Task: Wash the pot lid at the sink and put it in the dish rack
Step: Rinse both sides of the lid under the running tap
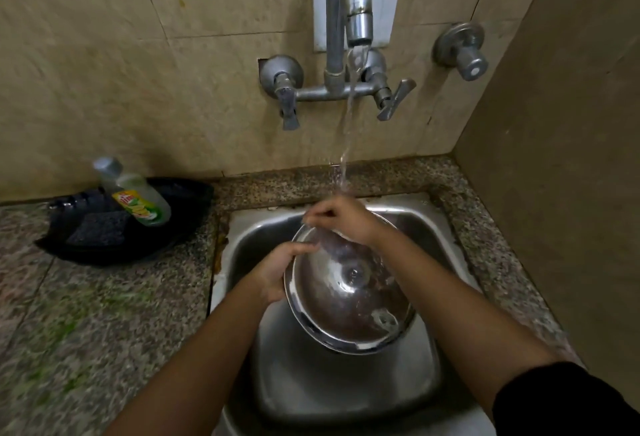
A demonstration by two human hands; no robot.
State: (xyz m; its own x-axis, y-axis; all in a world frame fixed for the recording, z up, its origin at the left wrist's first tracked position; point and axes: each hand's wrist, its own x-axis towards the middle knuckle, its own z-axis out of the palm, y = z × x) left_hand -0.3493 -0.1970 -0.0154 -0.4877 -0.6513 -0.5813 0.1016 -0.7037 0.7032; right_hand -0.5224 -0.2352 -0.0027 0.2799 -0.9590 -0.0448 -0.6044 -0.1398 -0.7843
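Rinsing step: left hand (277, 272) grips the round steel pot lid (349, 293) over the steel sink (346, 394), right hand (341, 219) closed on its far rim under the tap stream (348, 123) (rack unseen); next, drain and carry it.

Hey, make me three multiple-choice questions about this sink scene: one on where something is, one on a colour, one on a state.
1. Where is the dish soap bottle?
A. In the sink
B. On the black tray left of the sink
C. On the tap

2. What colour is the tray?
A. White
B. Red
C. Black

3. What is the tap doing?
A. Running
B. Shut off
C. Lying detached in the basin

Answers:
1 B, the bottle lies on the tray on the counter.
2 C, it is plainly black.
3 A, a stream falls onto the right hand and pot lid, which the left hand grips over the sink.
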